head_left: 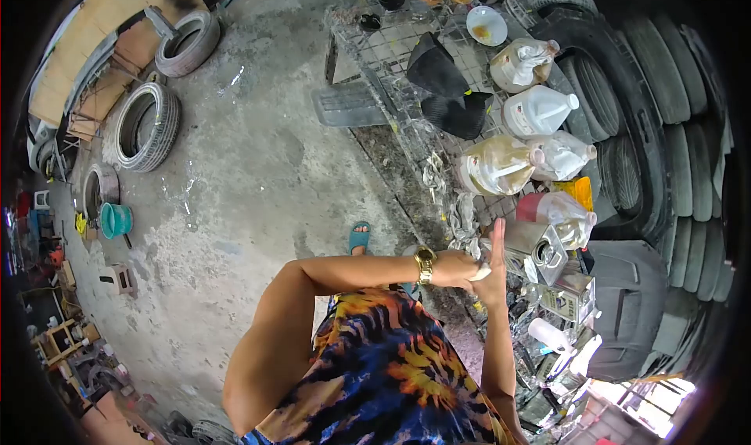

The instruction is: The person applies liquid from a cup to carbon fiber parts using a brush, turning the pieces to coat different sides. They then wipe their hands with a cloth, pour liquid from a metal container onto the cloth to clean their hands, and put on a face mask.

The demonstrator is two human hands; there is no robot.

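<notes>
My left hand (pixel 452 269), with a gold watch (pixel 424 265) on its wrist, is closed on a small white wad (pixel 482 273), perhaps cloth or paper. It presses the wad against my right hand (pixel 493 269). My right hand is held upright with its fingers stretched out. Just beyond the hands, crumpled grey rags (pixel 463 220) lie at the bench edge. A metal can (pixel 538 251) with a round opening is close to the right of my right hand.
The cluttered bench (pixel 375 93) bears plastic jugs (pixel 497 166), a white bowl (pixel 486 26) and dark curved pieces (pixel 432 63). Tyres stand behind it. On the concrete floor (pixel 250 148) at left are a tyre (pixel 149 128), a teal bucket (pixel 116 220) and a small stool (pixel 117 279).
</notes>
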